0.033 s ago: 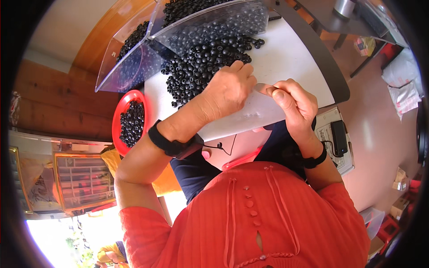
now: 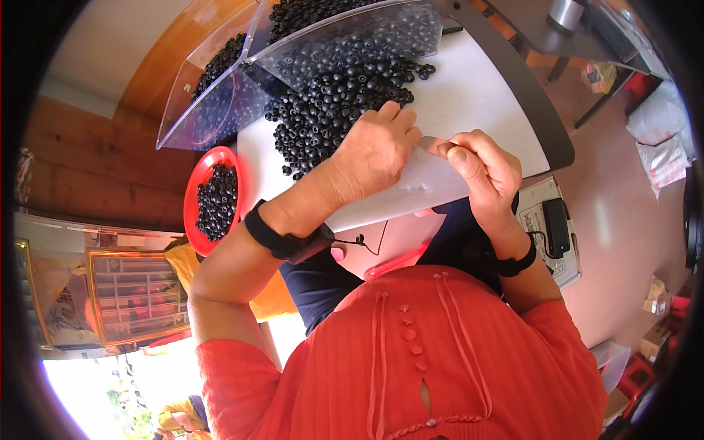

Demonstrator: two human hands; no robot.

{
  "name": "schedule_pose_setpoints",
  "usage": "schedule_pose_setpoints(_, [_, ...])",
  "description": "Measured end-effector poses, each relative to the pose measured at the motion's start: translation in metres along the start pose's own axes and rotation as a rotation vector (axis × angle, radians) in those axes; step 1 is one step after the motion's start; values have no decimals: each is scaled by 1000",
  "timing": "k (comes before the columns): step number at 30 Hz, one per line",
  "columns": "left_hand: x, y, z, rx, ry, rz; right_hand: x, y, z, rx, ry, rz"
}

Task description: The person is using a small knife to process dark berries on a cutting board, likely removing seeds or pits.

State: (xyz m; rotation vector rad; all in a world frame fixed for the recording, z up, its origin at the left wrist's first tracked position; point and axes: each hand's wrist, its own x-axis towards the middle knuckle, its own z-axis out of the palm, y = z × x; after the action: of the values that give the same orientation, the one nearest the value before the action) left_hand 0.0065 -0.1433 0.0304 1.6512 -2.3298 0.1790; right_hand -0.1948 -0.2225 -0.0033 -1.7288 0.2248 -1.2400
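My right hand (image 2: 490,167) is closed around a small knife (image 2: 434,145), its short flat blade pointing left toward my other hand. My left hand (image 2: 378,147) is curled shut just beside the blade tip, and whatever its fingers pinch is hidden behind them. Both hands are above the white tabletop (image 2: 469,95). Just beyond my left hand spreads a heap of small black round pieces with holes (image 2: 323,117), several of them loose along its edge.
Clear plastic bins (image 2: 345,44) with more black pieces stand at the far side. A red oval basin (image 2: 192,213) of black pieces sits at left. On the right are a white box (image 2: 568,275) with a black device (image 2: 556,226), and white bags (image 2: 660,132) farther off.
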Motion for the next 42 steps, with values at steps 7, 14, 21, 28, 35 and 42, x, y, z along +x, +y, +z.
schedule_pose_setpoints(7, [-20,9,6,258,110,76,1,3,5,-34,-3,-13])
schedule_pose_setpoints(14, [-32,8,16,268,191,56,-1,5,8,-84,-27,9])
schedule_pose_setpoints(21, [-50,11,12,283,223,59,0,6,11,-167,-81,5])
schedule_pose_setpoints(28, [-68,9,7,249,197,40,0,6,13,-196,-106,4])
schedule_pose_setpoints(35, [-81,8,2,310,185,98,0,6,15,-225,-136,26])
schedule_pose_setpoints(42, [-92,4,-3,348,199,118,0,6,14,-295,-179,40])
